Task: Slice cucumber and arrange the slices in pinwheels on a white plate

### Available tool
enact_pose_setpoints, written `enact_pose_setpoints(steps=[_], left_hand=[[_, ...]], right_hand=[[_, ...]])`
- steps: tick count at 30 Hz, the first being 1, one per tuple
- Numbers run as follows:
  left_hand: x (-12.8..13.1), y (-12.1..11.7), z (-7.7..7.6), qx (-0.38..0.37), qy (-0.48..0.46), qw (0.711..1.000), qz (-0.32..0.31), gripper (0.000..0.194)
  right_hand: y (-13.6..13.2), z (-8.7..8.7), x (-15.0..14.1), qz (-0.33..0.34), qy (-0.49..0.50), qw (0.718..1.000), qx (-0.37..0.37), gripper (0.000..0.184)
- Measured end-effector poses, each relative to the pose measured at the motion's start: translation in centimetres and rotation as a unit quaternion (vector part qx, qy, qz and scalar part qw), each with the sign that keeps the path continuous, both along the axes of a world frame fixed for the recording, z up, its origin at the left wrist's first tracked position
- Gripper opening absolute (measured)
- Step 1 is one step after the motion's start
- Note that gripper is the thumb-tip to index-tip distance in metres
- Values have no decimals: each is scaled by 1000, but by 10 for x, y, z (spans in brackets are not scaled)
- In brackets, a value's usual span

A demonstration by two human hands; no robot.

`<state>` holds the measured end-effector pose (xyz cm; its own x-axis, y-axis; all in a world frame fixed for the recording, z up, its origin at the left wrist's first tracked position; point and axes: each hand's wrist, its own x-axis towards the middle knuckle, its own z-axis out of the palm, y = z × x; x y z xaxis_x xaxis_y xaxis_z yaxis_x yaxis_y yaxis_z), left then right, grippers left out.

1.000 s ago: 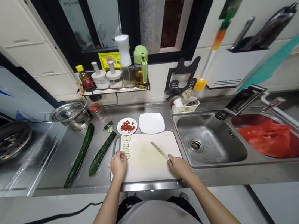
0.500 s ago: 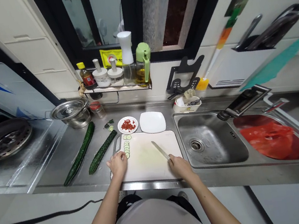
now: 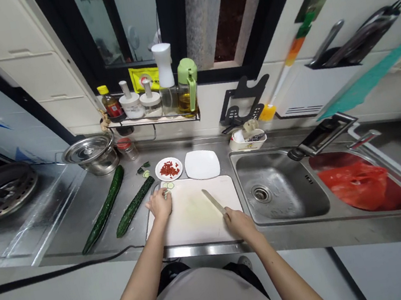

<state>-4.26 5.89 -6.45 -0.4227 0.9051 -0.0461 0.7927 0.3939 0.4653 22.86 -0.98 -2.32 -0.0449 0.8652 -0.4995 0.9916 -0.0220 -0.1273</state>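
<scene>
Left hand's slid up the board and over the cucumber slices

So the left hand (image 3: 160, 205) was beside the row half a second ago, and now it covers most of it. Cucumber slices (image 3: 170, 185) are at the upper left corner of the cutting board (image 3: 219, 218), with a couple poking out past my fingers. Those fingers are half curled, but can't tell if they're actually pinching anything.

Handling guess: super light, wet, a bit bendy, easy to tear. They'd probably cling to each other and skid on the board, so I'd gather the row from both edges with loose fingertips and not squeeze.

Right hand (image 3: 239, 222) is wrapped snugly round the handle of the knife (image 3: 214, 201), blade angled away from me over the board. That one's stiff, so handle only.

Further out: red pieces (image 3: 169, 168) on a small round plate (image 3: 159, 175), a squarish white plate (image 3: 201, 164) next to it, and two dark green cucumbers off to the left.
</scene>
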Motion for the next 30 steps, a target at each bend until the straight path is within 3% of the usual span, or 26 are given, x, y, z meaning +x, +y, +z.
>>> enact_pose_setpoints(steps=[7,17,25,30], left_hand=[[2,32,-1,-41,56,997,-17,33],[5,38,-2,-36,58,997,-43,24],[13,34,5,-20,-38,998,-55,19],[14,26,14,-61,-118,984,-122,23]], right_hand=[[0,2,0,1,-1,1000,-3,33],[-2,4,-1,-1,1,1000,1,31],[-1,6,-1,-4,2,1000,-3,30],[-1,4,-1,-3,2,1000,-4,30]])
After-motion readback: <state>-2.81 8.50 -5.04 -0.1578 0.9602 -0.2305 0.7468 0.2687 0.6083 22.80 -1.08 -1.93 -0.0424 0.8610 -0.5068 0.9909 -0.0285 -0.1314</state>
